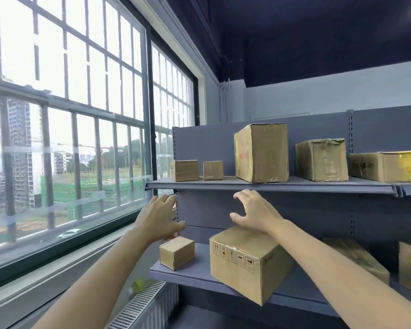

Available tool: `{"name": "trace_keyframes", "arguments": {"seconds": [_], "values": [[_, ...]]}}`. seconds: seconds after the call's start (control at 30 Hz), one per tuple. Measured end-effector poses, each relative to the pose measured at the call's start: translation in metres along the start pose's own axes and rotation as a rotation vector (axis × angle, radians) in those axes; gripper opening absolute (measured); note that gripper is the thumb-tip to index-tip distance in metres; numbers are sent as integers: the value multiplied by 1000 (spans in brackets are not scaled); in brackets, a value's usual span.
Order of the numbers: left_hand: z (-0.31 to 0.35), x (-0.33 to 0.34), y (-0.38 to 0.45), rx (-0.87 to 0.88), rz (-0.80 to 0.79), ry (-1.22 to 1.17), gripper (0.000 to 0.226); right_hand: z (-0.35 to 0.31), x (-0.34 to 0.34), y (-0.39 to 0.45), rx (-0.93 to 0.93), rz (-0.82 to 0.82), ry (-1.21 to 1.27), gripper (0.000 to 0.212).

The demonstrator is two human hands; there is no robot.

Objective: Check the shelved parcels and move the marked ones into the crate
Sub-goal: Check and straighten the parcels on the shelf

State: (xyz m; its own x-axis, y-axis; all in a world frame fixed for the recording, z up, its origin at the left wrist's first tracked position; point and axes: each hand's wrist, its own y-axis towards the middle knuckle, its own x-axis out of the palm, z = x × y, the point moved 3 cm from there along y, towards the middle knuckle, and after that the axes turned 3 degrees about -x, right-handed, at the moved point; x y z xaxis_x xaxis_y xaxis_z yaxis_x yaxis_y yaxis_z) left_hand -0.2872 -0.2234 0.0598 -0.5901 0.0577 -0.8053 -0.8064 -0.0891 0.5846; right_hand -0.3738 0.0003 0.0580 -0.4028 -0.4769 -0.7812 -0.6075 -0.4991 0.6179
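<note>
Parcels sit on both shelves: small box [176, 252] at 7 o'clock, big box [247, 262] beside it. Left hand [158, 216] and right hand [256, 213] hover spread, holding nothing. Crate unseen; checking looks barely begun.

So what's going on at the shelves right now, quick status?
Left hand and right hand open, raised between shelves, holding nothing. Box with handling symbols on lower shelf, untouched. Crate not in view. Nothing blocking.

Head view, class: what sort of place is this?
Probably a storeroom or small parcel depot: grey metal shelving holds taped cardboard parcels, one box printed with handling symbols, beside a barred window.
</note>
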Motion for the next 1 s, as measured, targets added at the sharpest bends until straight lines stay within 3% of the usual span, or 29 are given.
{"name": "trace_keyframes", "arguments": {"seconds": [0.5, 1.0], "values": [[-71, 77, 98, 26, 2, -71, 73, 24, 78, 92, 56, -18, -48, 56], [-152, 117, 175, 215, -32, -79, 72, 0, 140, 155, 200, 23, -102, 56]]}}
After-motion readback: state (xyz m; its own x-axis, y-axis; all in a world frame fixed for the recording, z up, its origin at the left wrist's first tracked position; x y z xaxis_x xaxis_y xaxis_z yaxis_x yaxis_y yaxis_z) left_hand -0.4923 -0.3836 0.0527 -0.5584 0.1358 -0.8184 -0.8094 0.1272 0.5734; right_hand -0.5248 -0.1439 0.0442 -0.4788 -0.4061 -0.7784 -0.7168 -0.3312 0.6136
